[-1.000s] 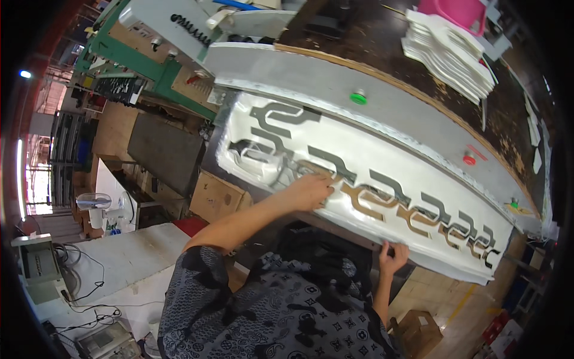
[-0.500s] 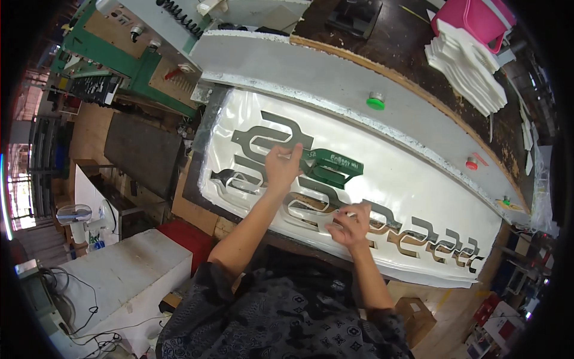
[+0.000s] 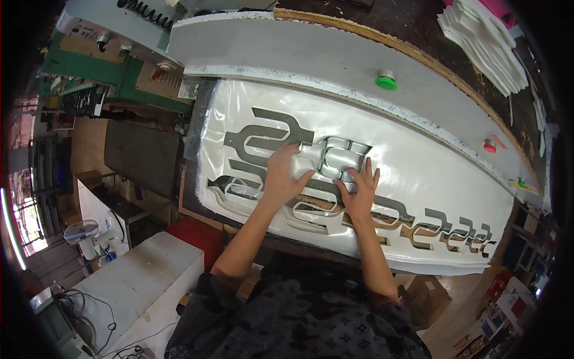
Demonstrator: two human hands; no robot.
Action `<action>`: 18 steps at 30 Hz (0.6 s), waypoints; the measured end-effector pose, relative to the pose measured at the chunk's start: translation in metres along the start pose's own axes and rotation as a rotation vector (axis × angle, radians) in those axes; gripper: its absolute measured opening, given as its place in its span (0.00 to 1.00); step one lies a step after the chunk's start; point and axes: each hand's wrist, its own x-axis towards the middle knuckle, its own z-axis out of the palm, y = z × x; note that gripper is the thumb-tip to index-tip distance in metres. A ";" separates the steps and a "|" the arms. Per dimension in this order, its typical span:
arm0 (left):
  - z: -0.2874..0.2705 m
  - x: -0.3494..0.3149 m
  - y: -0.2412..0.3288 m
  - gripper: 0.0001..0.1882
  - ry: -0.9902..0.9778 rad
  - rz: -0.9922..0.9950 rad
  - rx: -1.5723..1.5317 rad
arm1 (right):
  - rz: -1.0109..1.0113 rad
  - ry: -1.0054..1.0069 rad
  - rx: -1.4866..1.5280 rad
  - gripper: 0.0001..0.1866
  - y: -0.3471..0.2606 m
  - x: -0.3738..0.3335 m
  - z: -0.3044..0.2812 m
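A metal cutting die (image 3: 347, 157) with curved, thin silvery walls sits on a glossy white sheet (image 3: 412, 155). It lies beside dark openings (image 3: 263, 128) cut in the sheet. My left hand (image 3: 282, 176) is at the die's left end, its fingers and thumb bracketing that end. On the die's lower right edge rest the fingertips of my right hand (image 3: 360, 190), spread apart with the thumb toward me. My hands partly cover the die's left end and near edge.
Several more cut openings (image 3: 436, 230) run along the sheet's near right side. Beyond it stands a grey press beam (image 3: 335, 69) with a green button (image 3: 385, 82) and a red button (image 3: 490, 145). Stacked white pieces (image 3: 481, 45) lie at the far right.
The die has gone from green side up, held in my left hand, to lying with its silvery walls showing. My right hand has moved up to its edge and its fingers have spread.
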 end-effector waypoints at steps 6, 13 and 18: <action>0.012 -0.027 -0.017 0.44 0.029 -0.221 -0.261 | -0.070 -0.075 -0.021 0.21 0.001 -0.009 0.000; 0.015 -0.011 -0.020 0.52 -0.065 -0.066 -0.016 | -0.063 -0.039 -0.074 0.23 0.000 -0.004 0.009; 0.018 -0.009 -0.019 0.51 -0.030 -0.110 -0.020 | -0.077 0.046 -0.076 0.24 0.008 -0.008 0.016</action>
